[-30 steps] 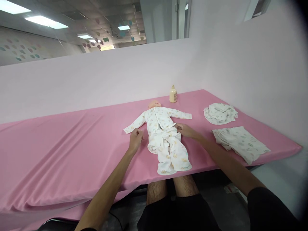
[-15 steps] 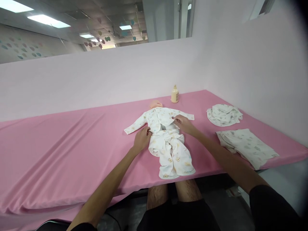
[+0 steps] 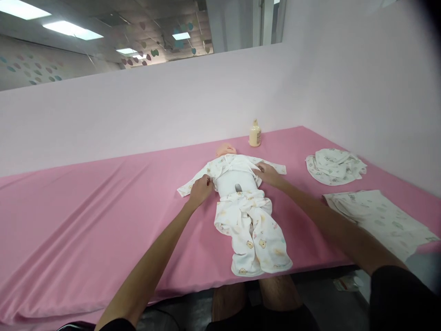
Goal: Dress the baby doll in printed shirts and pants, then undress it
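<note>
A baby doll, its head [image 3: 226,149] toward the wall, lies on its back in a white printed baby shirt [image 3: 234,161] and matching pants [image 3: 244,214]. The shirt front is pushed up, baring a white band [image 3: 230,183] with a small dark oval opening around the middle. My left hand [image 3: 201,189] pinches the shirt's edge at the doll's side, fingers closed. On the other side my right hand [image 3: 267,174] has its fingers closed on the shirt hem near the sleeve.
A cream pump bottle [image 3: 255,134] stands behind the doll's head. To the right lie a crumpled printed cloth [image 3: 336,166] and a folded printed cloth [image 3: 382,218]. A pink sheet [image 3: 113,211] covers the table, with white walls [image 3: 148,110] behind and at right.
The shirt front has gone up toward the doll's chest, uncovering the white band. Both hands have moved slightly up with it, and the view has shifted a little.
</note>
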Tool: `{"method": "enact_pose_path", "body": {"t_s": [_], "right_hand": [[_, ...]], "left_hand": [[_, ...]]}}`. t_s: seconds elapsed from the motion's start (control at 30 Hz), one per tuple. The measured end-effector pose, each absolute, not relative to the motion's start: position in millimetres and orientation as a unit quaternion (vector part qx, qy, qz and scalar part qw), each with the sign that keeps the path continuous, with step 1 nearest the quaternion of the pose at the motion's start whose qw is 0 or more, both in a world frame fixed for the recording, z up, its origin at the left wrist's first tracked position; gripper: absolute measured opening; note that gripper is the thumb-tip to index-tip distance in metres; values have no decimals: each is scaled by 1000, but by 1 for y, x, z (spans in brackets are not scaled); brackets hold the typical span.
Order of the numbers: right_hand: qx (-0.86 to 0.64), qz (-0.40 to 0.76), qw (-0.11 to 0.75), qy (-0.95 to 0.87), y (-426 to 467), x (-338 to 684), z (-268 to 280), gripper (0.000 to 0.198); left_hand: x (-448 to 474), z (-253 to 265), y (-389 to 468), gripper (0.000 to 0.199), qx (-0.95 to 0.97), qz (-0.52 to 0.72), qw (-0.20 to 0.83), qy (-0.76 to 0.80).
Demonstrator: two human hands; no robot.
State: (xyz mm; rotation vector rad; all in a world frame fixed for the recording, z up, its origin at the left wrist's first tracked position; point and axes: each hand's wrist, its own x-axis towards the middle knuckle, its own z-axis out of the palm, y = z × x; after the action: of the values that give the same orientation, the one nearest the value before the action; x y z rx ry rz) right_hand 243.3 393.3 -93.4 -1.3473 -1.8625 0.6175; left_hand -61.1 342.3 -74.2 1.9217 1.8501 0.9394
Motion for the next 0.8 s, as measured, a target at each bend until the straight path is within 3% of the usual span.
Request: {"method": "enact_pose_path", "body": {"t_s": [0.07, 0.17, 0.23, 0.3, 0.43, 0.5, 0.63, 0.7, 0.8], "right_hand": [[-499, 326, 337, -729, 377, 259, -93, 29], [-460, 440, 283, -717, 361, 274, -86, 35], [-461, 445, 249, -726, 361, 275, -82, 30], [-474, 400, 206, -757, 369, 270, -79, 20], [-474, 269, 189, -817, 396, 257, -76, 22], [-494, 199, 202, -822, 409, 251, -76, 24], [-563, 125, 201, -792, 422, 243, -84, 26], [-571, 157, 202, -780, 420, 244, -89, 26], [-562, 212, 218, -770, 410, 248, -93, 20]], "left_hand": [[-66, -75, 332, 7, 659, 321, 242, 635], [-68, -72, 324, 20, 618, 308, 377, 617], [-66, -70, 327, 17, 621, 294, 396, 609], [-65, -71, 333, 8, 658, 280, 332, 615], [-64, -76, 350, 22, 707, 281, 153, 631], [-63, -79, 356, 25, 690, 322, 138, 633], [-58, -88, 362, 24, 535, 442, 341, 634], [-57, -92, 363, 19, 470, 449, 448, 614], [-59, -94, 365, 11, 427, 457, 527, 575]]}}
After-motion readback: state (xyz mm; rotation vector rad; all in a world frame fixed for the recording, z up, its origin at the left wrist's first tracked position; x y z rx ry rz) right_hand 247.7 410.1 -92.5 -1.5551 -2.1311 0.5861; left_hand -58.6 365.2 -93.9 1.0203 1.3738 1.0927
